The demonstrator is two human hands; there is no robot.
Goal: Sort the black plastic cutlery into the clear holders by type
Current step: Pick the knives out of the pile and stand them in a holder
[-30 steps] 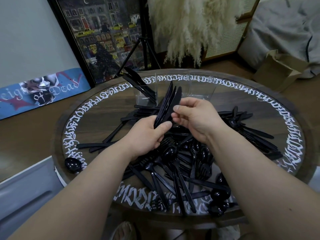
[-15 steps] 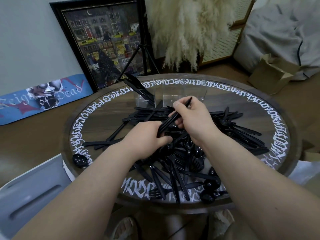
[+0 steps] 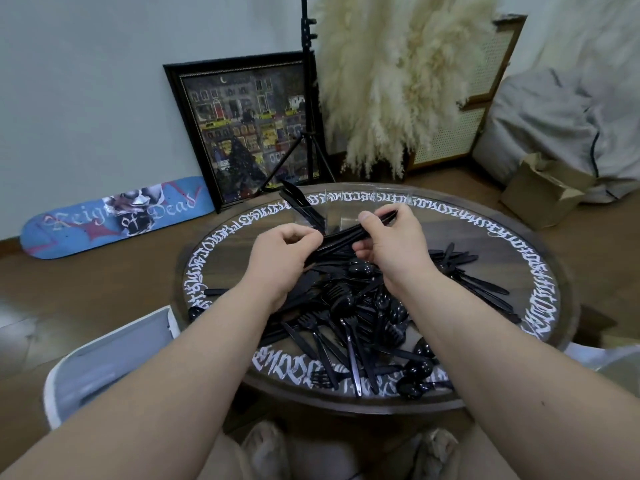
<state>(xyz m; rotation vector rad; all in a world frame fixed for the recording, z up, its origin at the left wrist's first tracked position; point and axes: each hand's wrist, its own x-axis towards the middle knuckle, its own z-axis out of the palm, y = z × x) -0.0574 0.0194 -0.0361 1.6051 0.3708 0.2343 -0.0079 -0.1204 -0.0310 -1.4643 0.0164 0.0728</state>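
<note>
A bundle of black plastic knives (image 3: 341,239) slants between my two hands above the round table (image 3: 554,268). My left hand (image 3: 280,254) grips its lower end and my right hand (image 3: 391,244) curls round its upper end. Under them lies a heap of black forks, spoons and knives (image 3: 360,317). Clear holders (image 3: 349,209) stand at the table's far edge. The leftmost one holds several black knives (image 3: 298,204) that lean to the left. The other holders look empty.
White script rings the table top. A white chair (image 3: 104,362) stands at the near left. Beyond the table are a framed picture (image 3: 249,133), a black tripod (image 3: 308,109), pampas grass (image 3: 398,81), a skateboard deck (image 3: 114,216) and a cardboard box (image 3: 543,192).
The knife bundle has dropped from near upright to a low slant. Both hands have kept hold of it and moved toward the holders. My head has lifted, showing more of the room.
</note>
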